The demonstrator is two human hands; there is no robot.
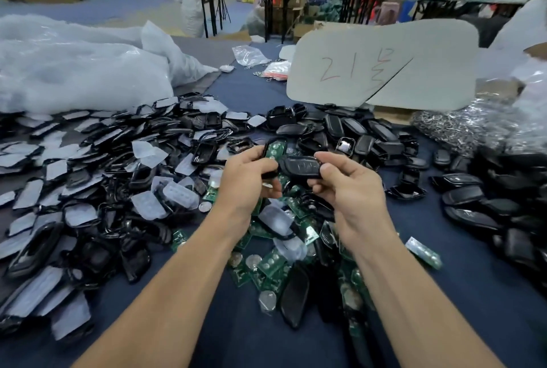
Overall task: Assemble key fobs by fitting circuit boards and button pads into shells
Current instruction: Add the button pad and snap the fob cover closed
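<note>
Both hands are raised over the middle of the table. My right hand (pixel 349 187) pinches a black key fob shell (pixel 299 167) by its right end, between thumb and fingers. My left hand (pixel 248 181) grips the shell's left end and also holds a green circuit board (pixel 274 149) that sticks up behind its fingers. Below the hands lies a heap of green circuit boards (pixel 275 261) mixed with clear button pads (pixel 273 218) and coin cells.
A pile of black frames with clear button pads (pixel 97 190) covers the left. Black shells (pixel 355 136) lie behind and to the right (pixel 491 204). A bag of metal key rings (pixel 453 127), a cardboard sign (pixel 384 65) and big plastic bags (pixel 74 71) stand at the back.
</note>
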